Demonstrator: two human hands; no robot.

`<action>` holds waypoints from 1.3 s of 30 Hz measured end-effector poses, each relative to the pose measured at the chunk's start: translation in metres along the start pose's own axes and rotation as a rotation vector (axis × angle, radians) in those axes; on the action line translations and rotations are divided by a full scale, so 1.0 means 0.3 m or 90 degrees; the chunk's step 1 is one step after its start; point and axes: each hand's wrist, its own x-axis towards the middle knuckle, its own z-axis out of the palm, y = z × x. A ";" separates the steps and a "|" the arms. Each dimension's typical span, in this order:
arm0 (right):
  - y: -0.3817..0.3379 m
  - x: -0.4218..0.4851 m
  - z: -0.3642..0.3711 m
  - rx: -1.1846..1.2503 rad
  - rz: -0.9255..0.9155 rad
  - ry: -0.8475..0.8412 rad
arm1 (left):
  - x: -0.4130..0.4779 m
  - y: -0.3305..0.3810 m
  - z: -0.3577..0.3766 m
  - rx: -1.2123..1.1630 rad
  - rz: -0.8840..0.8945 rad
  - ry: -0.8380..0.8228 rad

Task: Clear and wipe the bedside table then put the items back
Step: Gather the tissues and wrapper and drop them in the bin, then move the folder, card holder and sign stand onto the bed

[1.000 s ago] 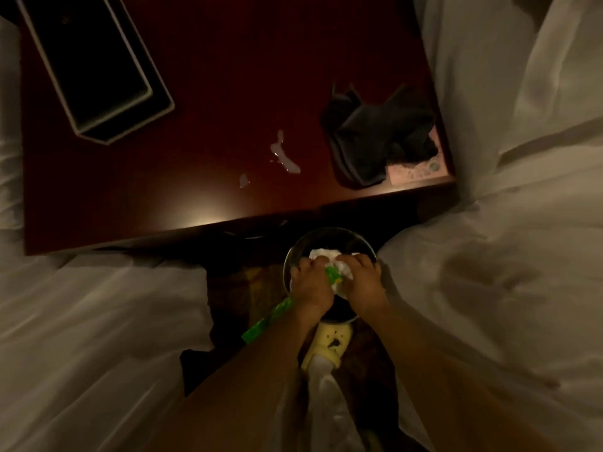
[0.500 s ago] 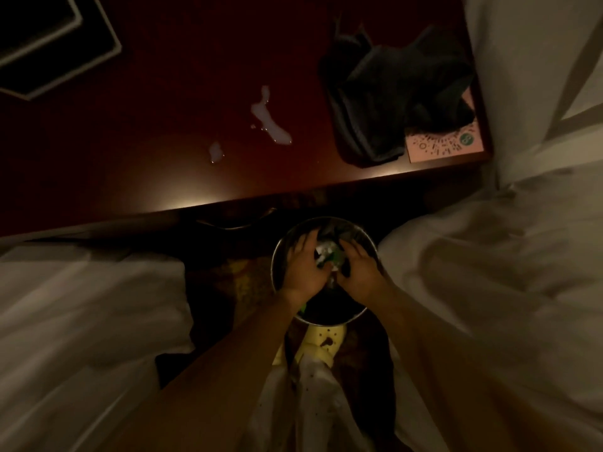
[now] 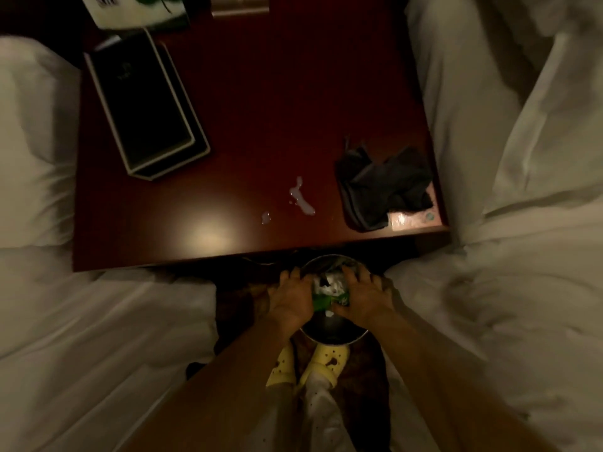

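- Since half a second ago the view has swung up, so the black tray (image 3: 146, 106) at the upper left of the frame shows whole again. Both hands are still at the bin (image 3: 329, 331), low in the centre.
- The left hand (image 3: 290, 300) and the right hand (image 3: 362, 295) flank a wad of white tissue (image 3: 328, 285) and a green wrapper (image 3: 321, 301). Their fingers are spread and fairly straight, pressing rather than clutching.
- The bedside table (image 3: 261, 109) fills the upper middle of the frame and is not yet cleared or wiped.
- A pale spill (image 3: 301, 199) lies just above the hands, near the table's front edge, its longer streak running roughly up and down the frame.
- The dark cloth (image 3: 385, 187) lies crumpled at the table's lower right corner, up and to the right of the hands. The right hand is nearer, so it looks the likelier one to fetch the cloth.
- A pink card (image 3: 414, 218) is half hidden under the cloth.
- Objects at the top edge are cut off and blurred, and the depth of the bin is lost in shadow.
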 end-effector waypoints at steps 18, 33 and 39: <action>-0.400 -0.309 -0.792 0.010 -0.200 0.204 | -0.346 -0.076 -0.785 -0.181 0.019 0.321; -0.602 -0.123 -0.847 0.015 -0.211 0.241 | -0.223 -0.300 -0.932 -0.264 -0.175 0.431; -0.764 -0.017 -0.834 0.012 -0.188 0.222 | -0.138 -0.443 -0.972 -0.314 -0.206 0.399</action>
